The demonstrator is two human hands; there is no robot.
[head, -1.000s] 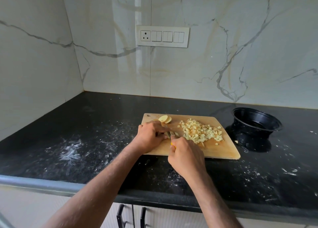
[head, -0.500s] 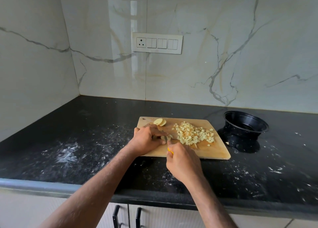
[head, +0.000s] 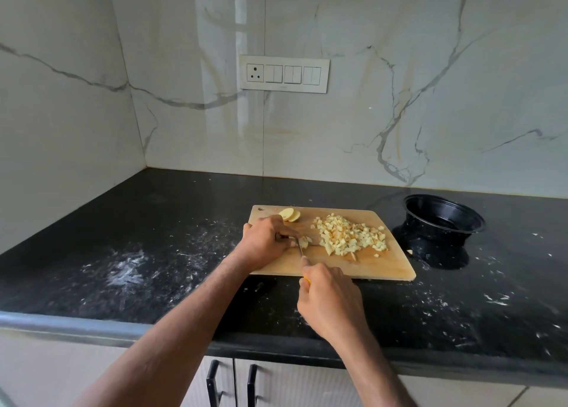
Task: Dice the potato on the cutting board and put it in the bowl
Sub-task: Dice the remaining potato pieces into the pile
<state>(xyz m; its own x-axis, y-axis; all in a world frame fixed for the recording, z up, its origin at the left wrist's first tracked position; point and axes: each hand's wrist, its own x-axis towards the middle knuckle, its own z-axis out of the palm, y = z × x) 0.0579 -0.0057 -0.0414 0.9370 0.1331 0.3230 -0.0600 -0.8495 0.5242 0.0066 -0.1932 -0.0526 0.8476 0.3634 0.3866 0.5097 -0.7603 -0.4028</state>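
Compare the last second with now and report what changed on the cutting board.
Little changed. The right hand drew back toward the counter edge with the knife, which now shows between the hands. The left hand still pins the potato piece. The diced pile, two slices, cutting board and bowl stayed put.

Knife handle (head: 306, 280) hidden — right hand (head: 330, 302), perhaps gripping.

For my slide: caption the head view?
Left hand steadies potato; right hand knifes it on wooden cutting board; black bowl waits.
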